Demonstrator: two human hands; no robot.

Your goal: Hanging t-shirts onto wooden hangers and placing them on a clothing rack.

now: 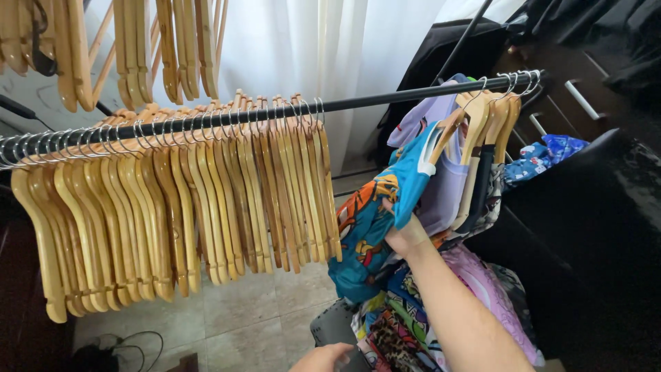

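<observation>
Tiled floor (255, 303), black metal rail (385, 98). Your right hand (406, 234) pinches blue cartoon-print garment (375, 213) on wooden hanger (447, 131); tug risks slipping it off. Left hand (323, 358): grip unclear.

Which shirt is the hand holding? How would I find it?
Follow the black rail to its right end, where a few hangers carry clothes. The right hand grips the leftmost one, a bright blue shirt with orange cartoon print. The garment beside it is plain lilac.

Right hand (407, 233) grips blue printed garment (375, 220) on wooden hanger (447, 131).
</observation>
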